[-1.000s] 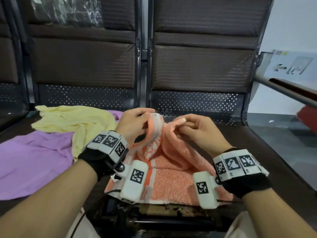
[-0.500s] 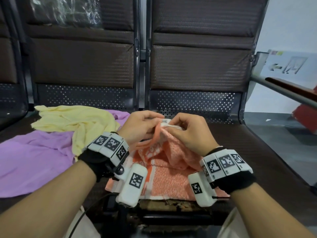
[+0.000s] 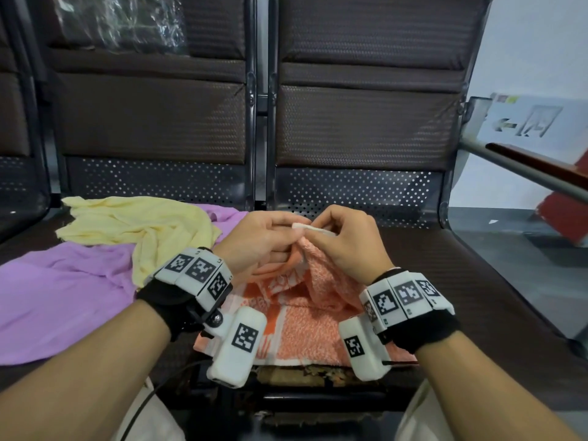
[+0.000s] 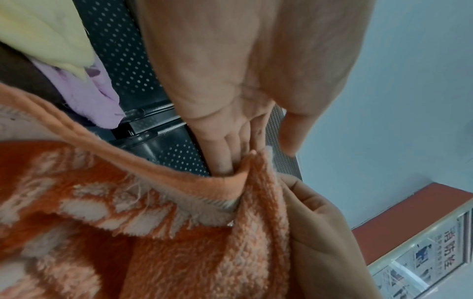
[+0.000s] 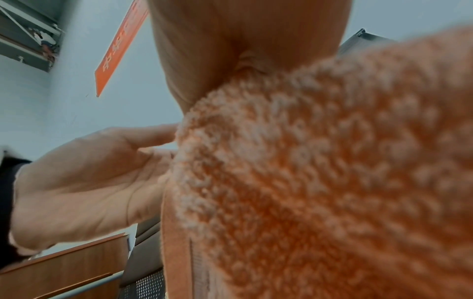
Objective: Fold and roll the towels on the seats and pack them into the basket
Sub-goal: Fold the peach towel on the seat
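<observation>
An orange and white patterned towel [image 3: 305, 326] lies on the brown seat in front of me, its far end lifted and bunched. My left hand [image 3: 270, 238] and right hand [image 3: 337, 240] meet above it and both pinch the raised edge, fingers curled. In the left wrist view the towel's hem [image 4: 194, 178] runs up into my left fingers [image 4: 225, 159]. Fluffy orange towel [image 5: 320, 182] fills the right wrist view below my right palm. A yellow towel [image 3: 140, 224] lies crumpled on a purple towel [image 3: 60, 294] on the seat to the left. No basket is in view.
Two dark padded seat backs [image 3: 366, 122] stand behind the towels, with a perforated metal strip below. A metal armrest [image 3: 525, 167] crosses at the right. Clear plastic wrap [image 3: 124, 23] hangs at the upper left seat back. Bare seat [image 3: 445, 281] lies right of the orange towel.
My hands came together over the orange towel, the right one moving left, and lifted its far edge higher. The yellow and purple towels have not moved.
</observation>
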A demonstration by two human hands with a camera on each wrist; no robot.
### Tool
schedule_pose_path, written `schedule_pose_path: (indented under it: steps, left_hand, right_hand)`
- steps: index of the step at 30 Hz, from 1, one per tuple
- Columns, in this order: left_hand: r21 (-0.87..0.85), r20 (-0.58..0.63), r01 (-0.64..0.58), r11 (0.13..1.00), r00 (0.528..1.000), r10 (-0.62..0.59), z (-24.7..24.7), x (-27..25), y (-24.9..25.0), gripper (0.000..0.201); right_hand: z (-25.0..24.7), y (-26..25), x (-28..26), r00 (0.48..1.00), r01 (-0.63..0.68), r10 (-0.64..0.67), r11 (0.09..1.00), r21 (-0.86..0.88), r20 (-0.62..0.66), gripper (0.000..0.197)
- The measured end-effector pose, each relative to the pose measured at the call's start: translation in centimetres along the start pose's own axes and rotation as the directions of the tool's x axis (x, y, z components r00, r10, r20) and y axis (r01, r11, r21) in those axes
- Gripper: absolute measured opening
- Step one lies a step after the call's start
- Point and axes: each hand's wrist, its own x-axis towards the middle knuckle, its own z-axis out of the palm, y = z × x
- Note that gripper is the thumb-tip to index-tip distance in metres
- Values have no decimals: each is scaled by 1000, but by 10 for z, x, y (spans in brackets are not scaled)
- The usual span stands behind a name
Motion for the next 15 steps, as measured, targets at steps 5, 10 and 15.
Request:
schedule_pose_path:
  steps: [5,10,15]
  left_hand:
    - [78,-7,-14,997,1000,15,-3,-4,-2,19]
    - [244,-173,-57,968,980,101,-8,-8,0,21]
    - [294,-369,-92,951,907,201,-19,-10,-1,26]
  right_hand:
    - [-7,-3,-2,998,11,-17,996,90,69,20]
    - [-17,2,-5,968,39,-18,996,-79,249,17]
    - [-28,8,-14,859,168,107,864,-474,500,33]
